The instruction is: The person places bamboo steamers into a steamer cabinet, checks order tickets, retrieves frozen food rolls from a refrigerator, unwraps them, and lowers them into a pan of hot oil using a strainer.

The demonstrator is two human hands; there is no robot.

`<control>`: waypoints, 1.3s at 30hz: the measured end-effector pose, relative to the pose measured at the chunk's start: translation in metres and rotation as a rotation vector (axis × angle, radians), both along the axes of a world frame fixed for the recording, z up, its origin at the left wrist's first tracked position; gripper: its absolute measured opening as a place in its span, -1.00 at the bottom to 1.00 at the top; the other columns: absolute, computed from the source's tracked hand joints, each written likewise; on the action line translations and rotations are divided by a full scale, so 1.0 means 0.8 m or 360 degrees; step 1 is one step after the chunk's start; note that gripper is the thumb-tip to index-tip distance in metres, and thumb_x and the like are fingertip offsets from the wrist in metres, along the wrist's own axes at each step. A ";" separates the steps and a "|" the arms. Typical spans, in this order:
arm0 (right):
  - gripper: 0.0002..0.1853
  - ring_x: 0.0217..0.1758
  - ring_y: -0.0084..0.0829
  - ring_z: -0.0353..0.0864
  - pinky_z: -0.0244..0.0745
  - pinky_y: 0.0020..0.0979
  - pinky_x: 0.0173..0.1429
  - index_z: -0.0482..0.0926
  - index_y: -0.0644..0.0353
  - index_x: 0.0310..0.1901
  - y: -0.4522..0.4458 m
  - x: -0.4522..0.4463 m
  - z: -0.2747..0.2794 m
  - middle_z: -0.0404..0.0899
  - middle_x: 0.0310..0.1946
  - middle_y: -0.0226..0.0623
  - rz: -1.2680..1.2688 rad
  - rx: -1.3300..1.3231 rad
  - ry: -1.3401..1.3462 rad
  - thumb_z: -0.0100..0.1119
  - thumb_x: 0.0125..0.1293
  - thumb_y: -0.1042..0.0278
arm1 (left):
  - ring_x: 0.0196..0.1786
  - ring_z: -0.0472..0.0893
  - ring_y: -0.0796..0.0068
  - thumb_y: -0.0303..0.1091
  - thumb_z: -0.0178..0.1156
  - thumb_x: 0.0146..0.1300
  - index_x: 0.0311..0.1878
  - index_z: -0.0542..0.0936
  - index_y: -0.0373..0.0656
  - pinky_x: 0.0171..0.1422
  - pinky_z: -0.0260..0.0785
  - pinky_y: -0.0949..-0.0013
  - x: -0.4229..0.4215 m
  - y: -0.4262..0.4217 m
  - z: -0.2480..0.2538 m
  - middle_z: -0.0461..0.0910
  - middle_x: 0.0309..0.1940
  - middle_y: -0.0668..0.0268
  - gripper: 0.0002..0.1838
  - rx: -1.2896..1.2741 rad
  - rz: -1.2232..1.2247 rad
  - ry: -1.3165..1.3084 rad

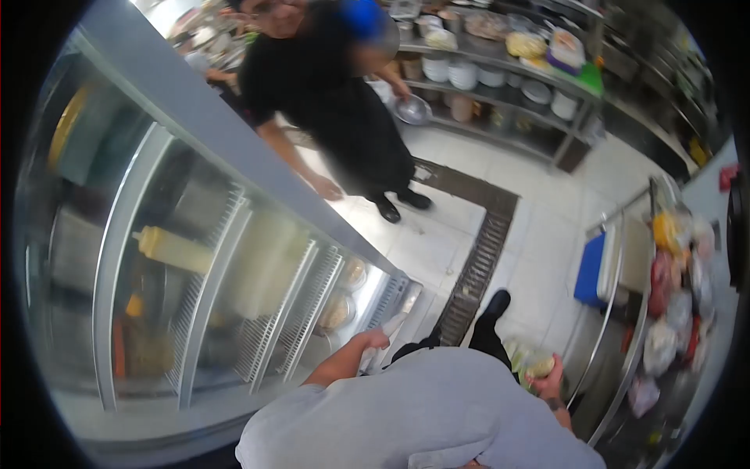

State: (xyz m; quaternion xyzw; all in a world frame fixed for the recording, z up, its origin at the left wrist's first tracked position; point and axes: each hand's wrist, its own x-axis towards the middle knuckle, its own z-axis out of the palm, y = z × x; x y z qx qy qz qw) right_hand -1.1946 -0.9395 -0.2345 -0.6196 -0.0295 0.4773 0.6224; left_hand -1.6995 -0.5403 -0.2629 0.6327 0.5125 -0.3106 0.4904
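Note:
My left hand (pixel 373 339) is closed at the lower right corner of the glass-fronted fridge (pixel 234 148), by its pale edge; what its fingers hold, if anything, is too small to make out. On the right of my body, my right hand (pixel 551 377) is wrapped round a pale yellow-green item (pixel 539 367), with a greenish plastic bag below it. Behind the fridge glass are a pale yellow squeeze bottle (pixel 173 250), wire shelves and round containers (pixel 337 310).
A co-worker in black (pixel 328 94) stands ahead, holding a metal bowl (pixel 412 110). Steel shelving (pixel 508 109) with stacked white containers stands behind. A floor drain (pixel 476 266) crosses the tiles. On the right are a cart with a blue bin (pixel 591 270) and bagged food (pixel 661 344).

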 end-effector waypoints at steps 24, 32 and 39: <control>-0.50 0.13 0.03 0.63 0.47 0.40 0.18 0.60 -0.09 0.07 0.748 0.553 0.058 0.65 0.07 -0.21 0.0895 -0.0323 0.0303 0.23 0.25 -0.24 | 0.16 0.63 0.11 -0.28 0.37 -0.17 -0.02 0.78 -0.12 0.22 0.43 0.00 0.452 0.120 0.006 0.69 0.09 0.01 -0.49 -0.0301 0.0449 0.0075; -0.47 0.19 0.03 0.64 0.51 0.40 0.19 0.54 0.06 0.23 0.910 0.677 0.045 0.65 0.13 -0.16 0.1275 -0.0562 0.0515 0.14 0.35 -0.09 | 0.15 0.63 0.12 -0.27 0.37 -0.17 0.01 0.77 -0.13 0.22 0.44 0.02 0.586 0.187 -0.018 0.69 0.08 0.02 -0.47 -0.0332 0.1046 -0.0013; -0.36 0.44 0.16 0.44 0.29 0.46 0.41 0.48 0.12 0.35 1.034 0.734 0.017 0.52 0.35 -0.05 0.1351 -0.0549 0.0857 0.05 0.32 -0.07 | 0.14 0.63 0.13 -0.27 0.36 -0.17 0.03 0.76 -0.14 0.21 0.44 0.03 0.692 0.211 0.000 0.69 0.07 0.04 -0.45 -0.0288 0.1578 0.0012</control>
